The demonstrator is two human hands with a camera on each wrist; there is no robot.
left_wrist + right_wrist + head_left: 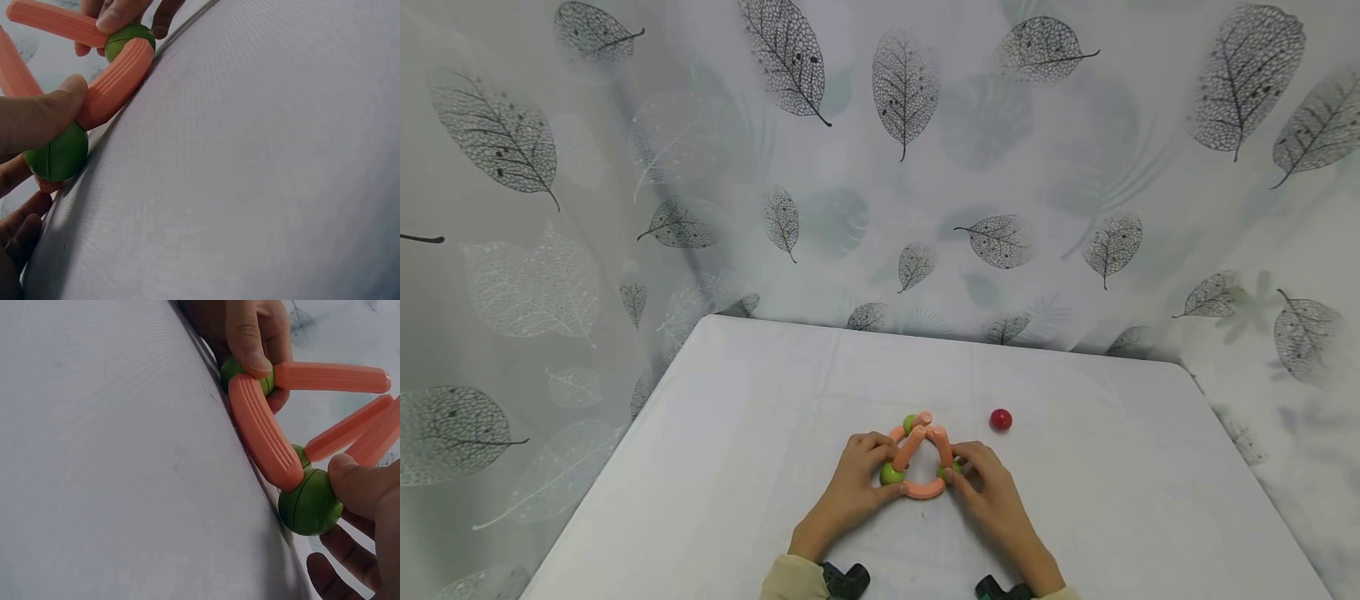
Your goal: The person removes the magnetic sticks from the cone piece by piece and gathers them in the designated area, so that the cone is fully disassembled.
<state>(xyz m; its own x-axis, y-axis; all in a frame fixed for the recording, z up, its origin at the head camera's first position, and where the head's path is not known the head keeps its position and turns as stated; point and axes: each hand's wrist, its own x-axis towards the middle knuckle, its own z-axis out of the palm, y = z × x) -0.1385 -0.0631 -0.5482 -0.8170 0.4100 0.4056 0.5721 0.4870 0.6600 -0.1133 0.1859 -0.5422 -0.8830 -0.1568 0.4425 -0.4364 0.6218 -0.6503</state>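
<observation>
On the white table stands a toy frame of orange curved rods and green balls, with straight orange rods rising from it. My left hand (852, 477) holds its left green ball (892, 474), thumb at the joint with the front curved rod (925, 490). At the other end of that rod, my right hand (996, 493) pinches the right green ball (310, 503). A straight rod (909, 448) slants up from the left ball toward the middle, and a second straight rod (942, 446) from the right. Behind them sits a third green ball (910, 423), partly covered.
A loose red ball (1001, 420) lies behind and to the right of the frame. The white-covered table (775, 392) reaches back to a leaf-print curtain (880, 192). Dark wrist straps (847, 581) show at the sleeves.
</observation>
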